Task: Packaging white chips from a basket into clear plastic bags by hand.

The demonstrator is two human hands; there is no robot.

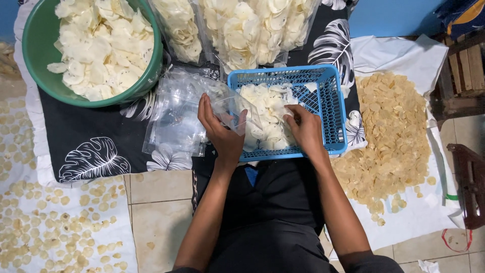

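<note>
My left hand point(221, 132) holds a clear plastic bag point(238, 110) open at the near left corner of a blue plastic basket point(333, 108). White crackers point(267, 108) fill the left part of the basket. My right hand point(304, 129) rests on those crackers inside the basket, fingers curled among them, just right of the bag. Whether it grips any crackers I cannot tell.
A green bowl of white crackers point(96, 45) stands far left. Filled clear bags point(242, 28) lie behind the basket. Empty clear bags point(177, 119) are piled left of my left hand. Yellowish crackers are spread on a white sheet point(394, 131) at right and on the sheet at lower left point(55, 217).
</note>
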